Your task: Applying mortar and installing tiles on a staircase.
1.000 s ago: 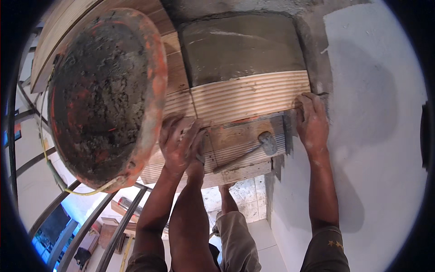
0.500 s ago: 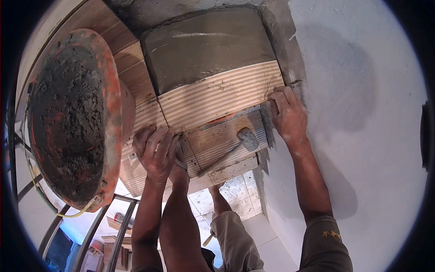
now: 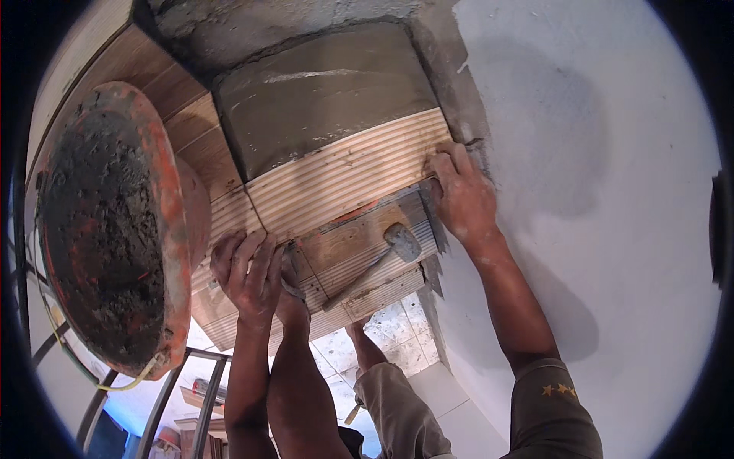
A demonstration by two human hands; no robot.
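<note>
A long beige stair tile [image 3: 344,168] with a ribbed surface lies across the step, its far edge against smooth wet mortar [image 3: 329,92]. At the tile's near left corner is my left hand [image 3: 248,275], fingers bent over the edge by the joint with the neighbouring tile. My right hand [image 3: 462,191] is closed on the near right corner, beside the wall. The undersides of both grips are hidden. On the step below rests a mallet [image 3: 402,242] with a grey head, its handle slanting toward my left forearm.
An orange bowl [image 3: 174,252] of dark wet mortar stands close on the left, above metal railings [image 3: 210,394]. A white wall [image 3: 535,153] bounds the right side. Lower ribbed steps [image 3: 390,291] descend to a pale tiled floor [image 3: 397,329]. My legs and bare feet are on the lower steps.
The whole view has shifted, so the steps, bowl and hands appear a little farther left and mostly lower. Both hands keep their places at the tile's near edge.
</note>
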